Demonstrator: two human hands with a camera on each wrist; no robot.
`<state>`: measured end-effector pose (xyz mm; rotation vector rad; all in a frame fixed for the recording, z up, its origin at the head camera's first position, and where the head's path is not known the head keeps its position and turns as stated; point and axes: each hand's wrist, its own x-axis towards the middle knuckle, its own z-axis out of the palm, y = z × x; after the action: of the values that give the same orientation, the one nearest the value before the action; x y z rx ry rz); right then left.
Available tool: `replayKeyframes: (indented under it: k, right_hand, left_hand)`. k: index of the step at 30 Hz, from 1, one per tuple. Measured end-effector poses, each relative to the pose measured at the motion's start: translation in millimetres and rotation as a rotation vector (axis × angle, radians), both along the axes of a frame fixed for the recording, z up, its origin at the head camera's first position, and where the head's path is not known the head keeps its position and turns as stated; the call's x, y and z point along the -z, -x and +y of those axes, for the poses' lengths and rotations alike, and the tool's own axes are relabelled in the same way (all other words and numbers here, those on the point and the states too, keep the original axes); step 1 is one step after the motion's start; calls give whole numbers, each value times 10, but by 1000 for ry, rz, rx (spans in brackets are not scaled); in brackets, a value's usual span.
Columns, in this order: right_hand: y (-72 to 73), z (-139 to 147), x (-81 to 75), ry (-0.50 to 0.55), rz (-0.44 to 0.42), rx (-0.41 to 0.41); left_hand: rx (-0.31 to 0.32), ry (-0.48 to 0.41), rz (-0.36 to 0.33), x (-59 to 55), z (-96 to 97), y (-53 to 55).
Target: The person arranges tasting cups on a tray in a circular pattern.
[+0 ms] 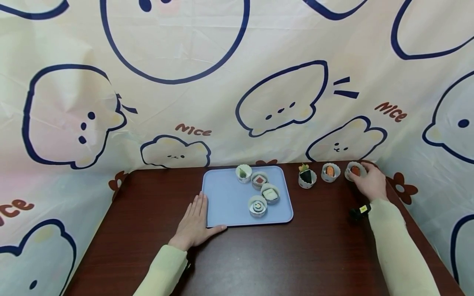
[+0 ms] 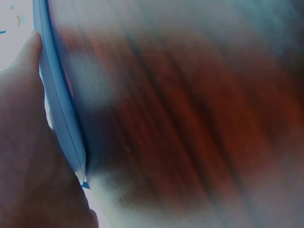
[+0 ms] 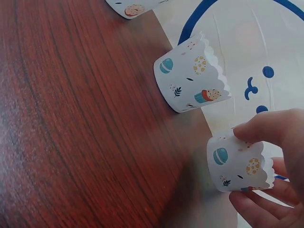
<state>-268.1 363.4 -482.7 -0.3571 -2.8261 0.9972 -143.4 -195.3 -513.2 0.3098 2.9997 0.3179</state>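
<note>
My right hand (image 1: 371,183) grips a white paper baking cup (image 3: 235,161) at the back right of the table, thumb on one side and fingers on the other. The cup has a scalloped rim and printed sweets, and an orange-red piece (image 1: 355,170) shows inside it. At the near left corner of a light blue tray (image 1: 226,205) lies my left hand (image 1: 194,226). Its fingers are straight along the left edge and its thumb stretches along the front edge. In the left wrist view the tray's rim (image 2: 61,104) runs right beside the hand.
Left of the held cup stand a paper cup with an orange piece (image 1: 330,171) and one with a dark green piece (image 1: 306,176). Several filled cups, one with a white roll (image 1: 257,206), sit on the tray. A patterned cloth (image 1: 222,102) borders the brown table (image 1: 296,259).
</note>
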Motion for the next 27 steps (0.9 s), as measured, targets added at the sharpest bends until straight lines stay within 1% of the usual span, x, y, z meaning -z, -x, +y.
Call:
replayKeyframes:
  k: [9, 13, 19, 27]
  right_hand:
    - [-64, 8, -4, -10, 60, -12]
    - [-96, -6, -36, -2, 66, -13]
    - [-151, -50, -102, 15, 75, -19]
    - [-195, -104, -156, 25, 93, -57]
  left_hand:
    - [5, 13, 8, 19, -7, 4]
    - [6, 11, 6, 8, -3, -3]
    - [5, 18, 9, 20, -3, 5]
    - [6, 3, 15, 14, -3, 1]
